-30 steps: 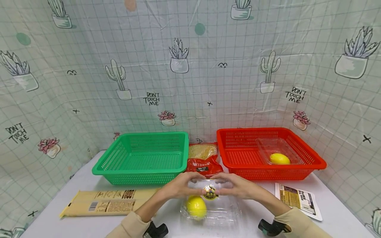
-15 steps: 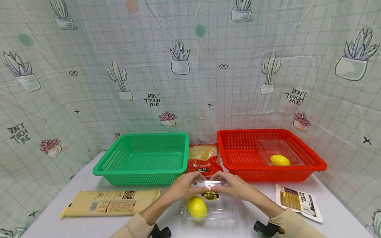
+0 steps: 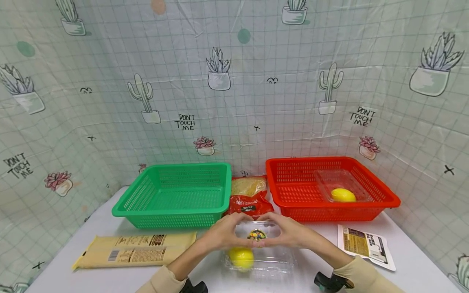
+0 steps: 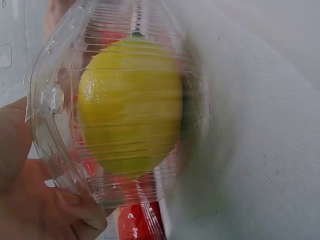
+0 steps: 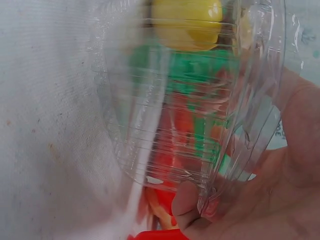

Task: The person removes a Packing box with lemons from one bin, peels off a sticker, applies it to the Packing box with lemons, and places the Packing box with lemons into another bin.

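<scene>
A clear plastic clamshell box (image 3: 275,264) stands on the near part of the table, with a yellow lemon (image 3: 242,259) in its left side. My left hand (image 3: 225,232) grips the box's rim from the left, fingers bent round the far edge and thumb along the near side. From the right, my right hand (image 3: 291,232) holds it the same way, and the thumb tips meet in front of the round label (image 3: 257,235). Ridged wall and lemon fill the left wrist view; one right fingertip (image 5: 186,200) curls under the rim in the right wrist view.
Behind the box lies a red food bag (image 3: 250,203) between a green basket (image 3: 172,219) and a red basket (image 3: 329,213). The red one contains another clear box (image 3: 329,177) with a lemon (image 3: 343,195). A beige packet (image 3: 135,252) lies left, a white pouch (image 3: 366,246) right.
My thumbs have come down toward the near side of the box, and more of the label shows between my hands. The box stays in place.
</scene>
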Motion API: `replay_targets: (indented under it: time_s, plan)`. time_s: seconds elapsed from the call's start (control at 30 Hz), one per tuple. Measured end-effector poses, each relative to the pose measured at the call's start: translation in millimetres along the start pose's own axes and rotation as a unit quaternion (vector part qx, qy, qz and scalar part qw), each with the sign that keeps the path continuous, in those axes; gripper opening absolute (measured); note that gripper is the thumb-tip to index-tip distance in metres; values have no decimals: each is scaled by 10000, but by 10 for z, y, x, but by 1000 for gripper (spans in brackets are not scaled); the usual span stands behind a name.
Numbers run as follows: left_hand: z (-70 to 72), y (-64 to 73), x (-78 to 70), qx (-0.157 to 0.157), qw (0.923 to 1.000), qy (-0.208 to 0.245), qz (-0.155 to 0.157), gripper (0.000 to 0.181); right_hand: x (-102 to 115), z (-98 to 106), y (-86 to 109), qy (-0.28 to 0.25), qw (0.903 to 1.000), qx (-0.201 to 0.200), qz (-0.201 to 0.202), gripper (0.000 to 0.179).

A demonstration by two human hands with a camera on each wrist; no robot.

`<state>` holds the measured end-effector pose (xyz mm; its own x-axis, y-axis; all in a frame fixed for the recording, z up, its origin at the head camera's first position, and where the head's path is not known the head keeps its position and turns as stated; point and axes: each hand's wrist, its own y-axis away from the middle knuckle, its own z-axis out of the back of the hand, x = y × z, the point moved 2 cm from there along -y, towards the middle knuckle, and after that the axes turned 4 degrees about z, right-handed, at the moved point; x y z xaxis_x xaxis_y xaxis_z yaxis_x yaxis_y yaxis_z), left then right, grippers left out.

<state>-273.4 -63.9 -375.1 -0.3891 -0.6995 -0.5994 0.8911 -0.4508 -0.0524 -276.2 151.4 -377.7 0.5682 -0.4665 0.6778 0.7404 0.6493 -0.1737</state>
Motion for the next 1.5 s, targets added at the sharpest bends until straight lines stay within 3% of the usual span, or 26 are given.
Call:
replay_targets:
  time_s: [0.2, 0.5, 0.77, 0.9, 1.03, 1.23, 1.5]
  plan:
    - [32, 47, 25, -57, 9997, 133, -189, 66, 9, 25, 49, 75, 9997, 25, -211, 60]
    - [116, 197, 116, -499, 9973, 217, -499, 53, 43, 218, 254, 492, 9946, -123, -901, 70]
    - [213, 420, 250, -723, 9968, 157, -287, 60, 51, 269, 448, 179, 9936, 175, -1100, 78]
    - [254, 503, 305, -667, 9969, 409, -125, 61, 56, 252, 500, -73, 9936, 376, -1058, 79]
    - [271, 549, 332, -557, 9963, 627, -200, 59, 57, 237, 523, -234, 9942, 409, -964, 81]
    - [272, 566, 354, -472, 9957, 749, -273, 54, 51, 223, 543, -600, 9932, 425, -907, 83]
    - [236, 554, 391, -184, 9917, 1258, -169, 60, 17, 221, 551, -761, 9923, 474, -856, 82]
